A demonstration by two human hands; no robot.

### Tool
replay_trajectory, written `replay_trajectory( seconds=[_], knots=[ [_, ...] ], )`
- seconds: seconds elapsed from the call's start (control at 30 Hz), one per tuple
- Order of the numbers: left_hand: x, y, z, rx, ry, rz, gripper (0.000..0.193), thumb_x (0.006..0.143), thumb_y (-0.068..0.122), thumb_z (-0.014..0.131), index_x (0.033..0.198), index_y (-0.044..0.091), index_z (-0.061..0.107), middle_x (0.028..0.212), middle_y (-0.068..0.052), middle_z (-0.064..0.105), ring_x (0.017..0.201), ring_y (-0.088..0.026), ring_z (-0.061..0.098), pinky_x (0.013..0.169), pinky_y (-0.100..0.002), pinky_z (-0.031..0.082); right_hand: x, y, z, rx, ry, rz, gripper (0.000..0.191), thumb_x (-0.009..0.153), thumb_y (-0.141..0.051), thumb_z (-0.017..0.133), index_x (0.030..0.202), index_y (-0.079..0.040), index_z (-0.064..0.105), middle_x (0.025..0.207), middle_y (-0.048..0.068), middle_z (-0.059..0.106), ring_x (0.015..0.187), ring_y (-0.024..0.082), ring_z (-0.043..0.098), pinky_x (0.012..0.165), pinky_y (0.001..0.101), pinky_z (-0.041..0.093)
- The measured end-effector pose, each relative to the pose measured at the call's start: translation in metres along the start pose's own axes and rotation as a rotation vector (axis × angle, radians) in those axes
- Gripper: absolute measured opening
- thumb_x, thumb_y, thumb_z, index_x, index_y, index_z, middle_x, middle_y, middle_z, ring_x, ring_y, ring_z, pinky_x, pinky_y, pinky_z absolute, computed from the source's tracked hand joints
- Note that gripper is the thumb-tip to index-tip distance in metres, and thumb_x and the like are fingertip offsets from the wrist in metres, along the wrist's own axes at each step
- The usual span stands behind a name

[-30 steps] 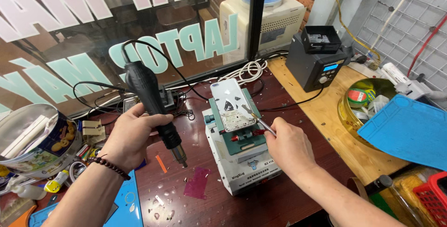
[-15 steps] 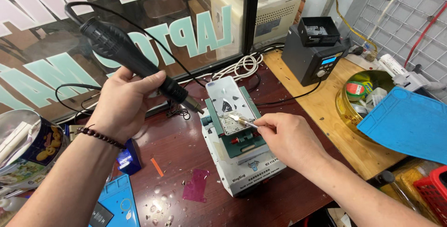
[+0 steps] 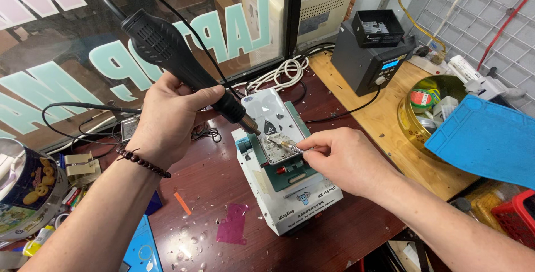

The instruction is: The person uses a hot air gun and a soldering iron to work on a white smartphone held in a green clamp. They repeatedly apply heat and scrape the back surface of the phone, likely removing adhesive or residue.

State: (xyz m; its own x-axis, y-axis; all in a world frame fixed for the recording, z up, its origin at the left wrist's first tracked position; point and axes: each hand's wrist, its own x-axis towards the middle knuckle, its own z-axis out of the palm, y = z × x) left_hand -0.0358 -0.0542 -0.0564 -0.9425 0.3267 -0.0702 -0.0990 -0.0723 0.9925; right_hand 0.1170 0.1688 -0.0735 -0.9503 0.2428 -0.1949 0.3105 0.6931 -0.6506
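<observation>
Two bare hands are working over a dark red bench (image 3: 223, 194), where glass chips and a pink plastic scrap (image 3: 233, 224) are lying nearest the camera. Just beyond the scrap a white fixture box (image 3: 290, 194) is standing, carrying a phone back (image 3: 273, 124) clamped flat on its green top, its pale glass broken away at the near end. The right hand (image 3: 348, 160) is resting beside that clamp, fingers pinched narrowly around a slim metal tool (image 3: 287, 145) whose tip is touching the exposed patch. The left hand (image 3: 170, 119) is wrapping its fingers fully around a black hot-air handle (image 3: 178, 63), tilting it so the nozzle is hovering just above the same spot. Farther right, a blue mat (image 3: 490, 138) is overlapping a round gold tin (image 3: 412, 132). A black station (image 3: 373, 54) and coiled white cables (image 3: 281, 71) are sitting at the bench's far edge.
</observation>
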Motion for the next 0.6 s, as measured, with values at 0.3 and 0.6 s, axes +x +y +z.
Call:
replay_trajectory(
  seconds=[0.3,0.6],
  knots=[
    [0.002,-0.002,0.0,0.039,0.002,-0.007,0.031,0.086,-0.002,0.072,0.114,0.005,0.06,0.102,-0.009,0.075,0.093,-0.02,0.076,0.078,-0.037,0.067,0.008,0.007,0.008,-0.022,0.01,-0.008,0.028,0.084,-0.02,0.07,0.109,-0.011,0.079,0.079,0.008,0.08,0.069,0.016,0.075,0.066,0.0314,0.057],
    [0.003,-0.002,0.005,0.055,-0.035,0.04,0.03,0.086,-0.002,0.073,0.113,0.003,0.06,0.1,-0.008,0.074,0.091,-0.02,0.075,0.076,-0.035,0.066,0.018,0.011,0.008,-0.075,0.007,-0.127,0.028,0.084,-0.019,0.068,0.109,-0.011,0.078,0.086,0.011,0.08,0.078,0.021,0.08,0.073,0.0332,0.059]
  ],
)
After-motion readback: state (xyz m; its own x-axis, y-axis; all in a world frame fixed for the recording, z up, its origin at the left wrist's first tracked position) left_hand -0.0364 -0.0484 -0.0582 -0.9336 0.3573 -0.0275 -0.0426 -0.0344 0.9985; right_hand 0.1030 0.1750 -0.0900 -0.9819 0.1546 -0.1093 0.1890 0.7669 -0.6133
